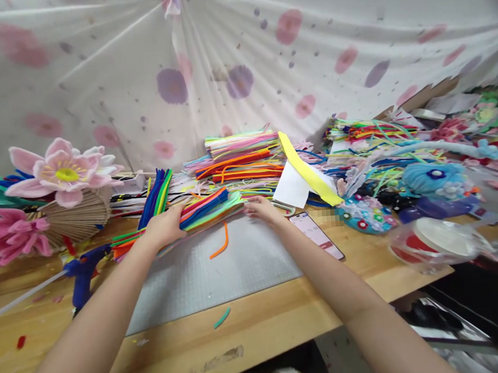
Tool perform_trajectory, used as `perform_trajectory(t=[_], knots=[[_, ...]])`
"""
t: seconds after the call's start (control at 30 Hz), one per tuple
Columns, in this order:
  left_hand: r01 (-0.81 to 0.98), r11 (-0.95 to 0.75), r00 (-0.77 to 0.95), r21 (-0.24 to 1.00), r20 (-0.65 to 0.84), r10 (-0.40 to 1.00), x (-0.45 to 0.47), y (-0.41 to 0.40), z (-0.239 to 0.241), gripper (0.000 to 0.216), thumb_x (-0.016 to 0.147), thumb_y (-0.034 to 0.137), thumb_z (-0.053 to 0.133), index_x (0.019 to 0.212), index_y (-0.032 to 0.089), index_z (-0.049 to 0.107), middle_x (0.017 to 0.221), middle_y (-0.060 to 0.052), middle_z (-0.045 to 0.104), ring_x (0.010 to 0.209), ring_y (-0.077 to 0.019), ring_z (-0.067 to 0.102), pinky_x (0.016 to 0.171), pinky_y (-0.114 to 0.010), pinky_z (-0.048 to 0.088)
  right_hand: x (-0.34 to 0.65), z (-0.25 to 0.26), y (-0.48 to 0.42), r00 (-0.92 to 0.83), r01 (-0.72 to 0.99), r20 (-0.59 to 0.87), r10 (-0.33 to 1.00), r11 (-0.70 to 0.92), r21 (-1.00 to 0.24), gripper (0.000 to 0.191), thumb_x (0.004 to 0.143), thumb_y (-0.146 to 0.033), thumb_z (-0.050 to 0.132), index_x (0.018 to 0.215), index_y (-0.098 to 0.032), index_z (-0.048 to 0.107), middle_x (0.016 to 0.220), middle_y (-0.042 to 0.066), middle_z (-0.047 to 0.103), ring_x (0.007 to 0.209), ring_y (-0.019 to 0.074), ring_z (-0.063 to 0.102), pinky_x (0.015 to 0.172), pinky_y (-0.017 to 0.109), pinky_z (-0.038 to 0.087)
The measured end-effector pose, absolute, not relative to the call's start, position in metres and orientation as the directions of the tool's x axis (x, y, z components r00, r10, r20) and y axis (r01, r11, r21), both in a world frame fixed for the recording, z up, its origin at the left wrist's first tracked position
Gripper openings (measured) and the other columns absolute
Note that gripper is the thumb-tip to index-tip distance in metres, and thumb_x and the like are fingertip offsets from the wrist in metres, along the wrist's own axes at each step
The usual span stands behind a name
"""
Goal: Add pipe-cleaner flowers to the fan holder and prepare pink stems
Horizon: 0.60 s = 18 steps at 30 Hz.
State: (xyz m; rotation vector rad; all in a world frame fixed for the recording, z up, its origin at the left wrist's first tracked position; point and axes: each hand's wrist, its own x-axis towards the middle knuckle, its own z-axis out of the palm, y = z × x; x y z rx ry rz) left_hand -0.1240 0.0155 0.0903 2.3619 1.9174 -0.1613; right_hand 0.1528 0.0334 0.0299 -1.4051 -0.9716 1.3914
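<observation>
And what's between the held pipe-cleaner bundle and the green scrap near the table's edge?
In the head view: grey mat, with a bent orange pipe cleaner over it, then bare tabletop.

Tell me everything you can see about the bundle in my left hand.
The bundle is a thick sheaf of long, thin, fuzzy-looking strands, including red, orange, blue and pale green. It runs sideways over the far side of the grey mat, right end slightly farther away. Your left hand grips it near the middle; your right hand is at its right end, contact unclear.

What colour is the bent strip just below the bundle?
The bent strip is orange, seen in the head view.
</observation>
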Motion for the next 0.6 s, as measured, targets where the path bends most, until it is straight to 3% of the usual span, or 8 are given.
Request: perform_trajectory(t=[0.1, 0.2, 0.33, 0.47, 0.6], knots=[[0.983, -0.179, 0.186, 0.049, -0.209, 0.960, -0.125, 0.024, 0.080, 0.080, 0.062, 0.053, 0.063, 0.131, 0.019, 0.041, 0.131, -0.011, 0.052, 0.113, -0.0270, 0.053, 0.081, -0.030, 0.045, 0.166, 0.026, 0.043, 0.196, 0.005, -0.192, 0.962, -0.197, -0.980, 0.010, 0.070, -0.018, 0.058, 0.077, -0.018, 0.051, 0.066, -0.003, 0.057, 0.058, 0.0084, 0.054, 0.059, 0.022, 0.046], [0.987, -0.131, 0.144, 0.097, -0.152, 0.978, -0.123, 0.028, 0.075, 0.075, 0.069, 0.063, 0.052, 0.131, 0.023, 0.042, 0.129, -0.009, 0.054, 0.112, -0.0276, 0.054, 0.081, -0.032, 0.045, 0.180, 0.029, 0.058, 0.199, 0.143, -0.036, 0.979, -0.066, -0.988, 0.011, 0.069, -0.026, 0.058, 0.069, -0.018, 0.051, 0.065, -0.003, 0.055, 0.060, 0.0092, 0.051, 0.060, 0.022, 0.044], [0.985, -0.040, 0.054, 0.170, -0.078, 0.996, -0.112, 0.030, 0.075, 0.066, 0.075, 0.065, 0.042, 0.131, 0.029, 0.043, 0.124, -0.006, 0.058, 0.106, -0.0279, 0.058, 0.079, -0.034, 0.045, 0.200, 0.042, 0.089, 0.175, 0.405, 0.204, 0.963, 0.119, -0.907, 0.016, 0.073, -0.033, 0.049, 0.070, -0.018, 0.054, 0.070, 0.000, 0.059, 0.065, 0.0126, 0.053, 0.064, 0.026, 0.043], [0.980, -0.035, 0.061, 0.197, -0.124, 0.990, -0.100, 0.036, 0.075, 0.066, 0.074, 0.067, 0.041, 0.126, 0.027, 0.049, 0.118, -0.007, 0.062, 0.103, -0.0279, 0.059, 0.078, -0.034, 0.045, 0.211, 0.052, 0.121, 0.203, 0.582, 0.252, 0.946, 0.090, -0.808, 0.019, 0.075, -0.035, 0.044, 0.069, -0.019, 0.051, 0.070, 0.002, 0.060, 0.066, 0.0150, 0.055, 0.067, 0.030, 0.044], [0.964, -0.145, 0.186, 0.221, -0.179, 0.966, -0.094, 0.047, 0.072, 0.063, 0.073, 0.068, 0.043, 0.117, 0.024, 0.056, 0.113, -0.009, 0.064, 0.101, -0.0281, 0.060, 0.080, -0.034, 0.045, 0.206, 0.050, 0.140, 0.035, 0.696, 0.302, 0.953, 0.193, -0.692, 0.018, 0.071, -0.032, 0.052, 0.080, -0.017, 0.056, 0.081, 0.005, 0.063, 0.074, 0.0180, 0.057, 0.072, 0.033, 0.046]])
